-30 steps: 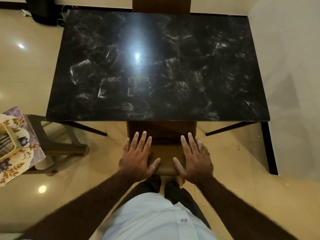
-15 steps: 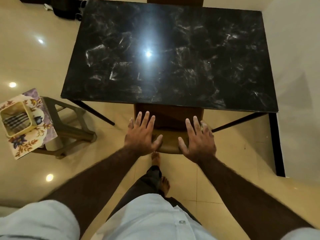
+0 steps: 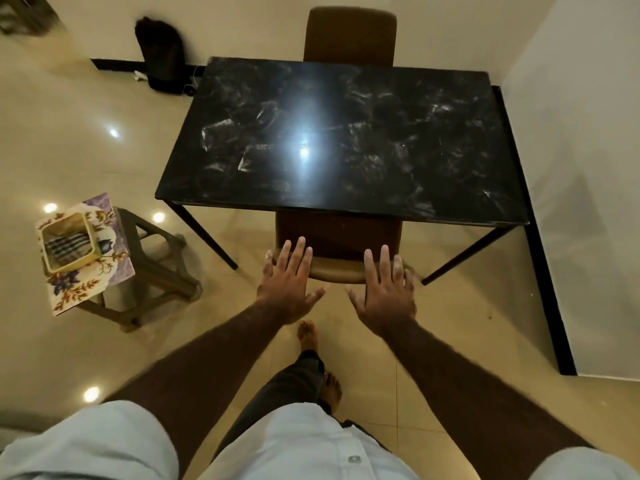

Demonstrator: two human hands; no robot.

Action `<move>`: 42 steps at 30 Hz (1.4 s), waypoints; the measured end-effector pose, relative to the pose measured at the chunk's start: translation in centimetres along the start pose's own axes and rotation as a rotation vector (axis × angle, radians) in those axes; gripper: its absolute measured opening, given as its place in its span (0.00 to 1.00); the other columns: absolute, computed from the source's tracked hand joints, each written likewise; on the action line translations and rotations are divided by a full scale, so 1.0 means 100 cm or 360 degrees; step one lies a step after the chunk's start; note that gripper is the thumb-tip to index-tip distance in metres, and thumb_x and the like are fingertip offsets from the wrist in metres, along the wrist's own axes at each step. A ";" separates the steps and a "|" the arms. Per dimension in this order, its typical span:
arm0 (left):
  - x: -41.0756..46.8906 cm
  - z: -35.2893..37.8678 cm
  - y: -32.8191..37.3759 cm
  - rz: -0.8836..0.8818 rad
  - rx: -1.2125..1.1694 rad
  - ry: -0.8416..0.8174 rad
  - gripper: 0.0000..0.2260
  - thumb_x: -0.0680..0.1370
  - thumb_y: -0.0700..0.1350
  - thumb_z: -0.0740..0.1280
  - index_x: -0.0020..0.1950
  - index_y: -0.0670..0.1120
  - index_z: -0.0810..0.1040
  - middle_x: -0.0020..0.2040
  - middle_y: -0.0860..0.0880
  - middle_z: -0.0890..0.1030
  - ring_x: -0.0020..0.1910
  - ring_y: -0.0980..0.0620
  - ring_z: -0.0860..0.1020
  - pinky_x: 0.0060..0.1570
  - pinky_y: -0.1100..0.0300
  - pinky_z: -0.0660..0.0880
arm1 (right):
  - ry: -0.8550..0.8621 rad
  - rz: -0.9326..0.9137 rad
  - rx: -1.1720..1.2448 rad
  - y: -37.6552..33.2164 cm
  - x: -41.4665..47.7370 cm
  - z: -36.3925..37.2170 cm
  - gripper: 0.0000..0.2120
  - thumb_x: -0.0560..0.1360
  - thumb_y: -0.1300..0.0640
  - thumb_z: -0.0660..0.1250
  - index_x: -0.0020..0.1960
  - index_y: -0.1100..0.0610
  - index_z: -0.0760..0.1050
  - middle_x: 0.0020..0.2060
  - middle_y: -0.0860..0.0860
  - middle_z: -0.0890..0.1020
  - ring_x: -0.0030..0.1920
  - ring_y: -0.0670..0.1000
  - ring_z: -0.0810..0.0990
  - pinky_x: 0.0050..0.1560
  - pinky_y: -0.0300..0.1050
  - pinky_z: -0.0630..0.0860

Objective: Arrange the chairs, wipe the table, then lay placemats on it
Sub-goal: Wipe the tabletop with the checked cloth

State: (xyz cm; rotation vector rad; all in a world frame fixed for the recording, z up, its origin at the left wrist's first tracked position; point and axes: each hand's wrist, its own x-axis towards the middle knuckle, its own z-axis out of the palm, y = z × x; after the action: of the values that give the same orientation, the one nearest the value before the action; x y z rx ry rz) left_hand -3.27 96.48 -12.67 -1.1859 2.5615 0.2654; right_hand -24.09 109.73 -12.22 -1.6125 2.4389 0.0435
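A stool (image 3: 152,268) with a floral mat (image 3: 104,271) and yellow tray (image 3: 69,245) stands left of the glossy black marble table (image 3: 346,143). My left hand (image 3: 287,289) and right hand (image 3: 384,296), both open and flat, hover at the padded top rail of the brown chair (image 3: 337,271) tucked under the near edge. It looks stiff and moderately heavy, best gripped by that rail.

Two brown chairs: one (image 3: 349,34) at top centre, one (image 3: 339,244) at lower centre of the frame. One black marble-look counter (image 3: 398,140) fills the middle. One stool (image 3: 156,268) stands at left, bearing one floral placemat stack (image 3: 76,289); how many mats it holds cannot be told. One yellow holder (image 3: 67,242) sits on that stack. One dark bag (image 3: 161,53) is at upper left. Two hands: left (image 3: 285,287), right (image 3: 384,292). Two bare feet are at bottom centre.
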 end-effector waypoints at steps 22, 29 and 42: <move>-0.064 -0.008 -0.009 -0.0025 -0.0087 -0.0172 0.45 0.82 0.77 0.45 0.88 0.51 0.33 0.88 0.49 0.31 0.88 0.44 0.36 0.84 0.30 0.41 | -0.0138 -0.0097 0.0130 -0.031 -0.045 -0.001 0.46 0.82 0.24 0.45 0.91 0.50 0.43 0.90 0.57 0.40 0.89 0.65 0.42 0.83 0.69 0.56; -0.129 -0.003 -0.076 -0.0432 -0.0199 0.0011 0.46 0.81 0.78 0.45 0.89 0.52 0.34 0.88 0.49 0.32 0.88 0.43 0.36 0.85 0.32 0.42 | -0.0125 -0.0498 0.0111 -0.104 -0.033 0.002 0.47 0.82 0.24 0.44 0.91 0.50 0.43 0.90 0.57 0.40 0.89 0.64 0.42 0.83 0.70 0.56; -0.316 0.044 -0.213 -0.1345 -0.0505 0.0296 0.48 0.80 0.80 0.44 0.89 0.52 0.35 0.88 0.50 0.30 0.88 0.43 0.35 0.84 0.34 0.41 | -0.0036 -0.1236 0.0035 -0.315 -0.048 -0.016 0.48 0.82 0.22 0.49 0.91 0.49 0.42 0.90 0.55 0.40 0.89 0.63 0.41 0.83 0.70 0.57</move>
State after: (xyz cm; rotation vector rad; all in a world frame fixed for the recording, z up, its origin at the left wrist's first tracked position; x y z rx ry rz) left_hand 33.29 106.53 -6.62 -2.3601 1.9428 0.3702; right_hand 6.17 101.31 -6.78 -2.3948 1.6315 -0.0885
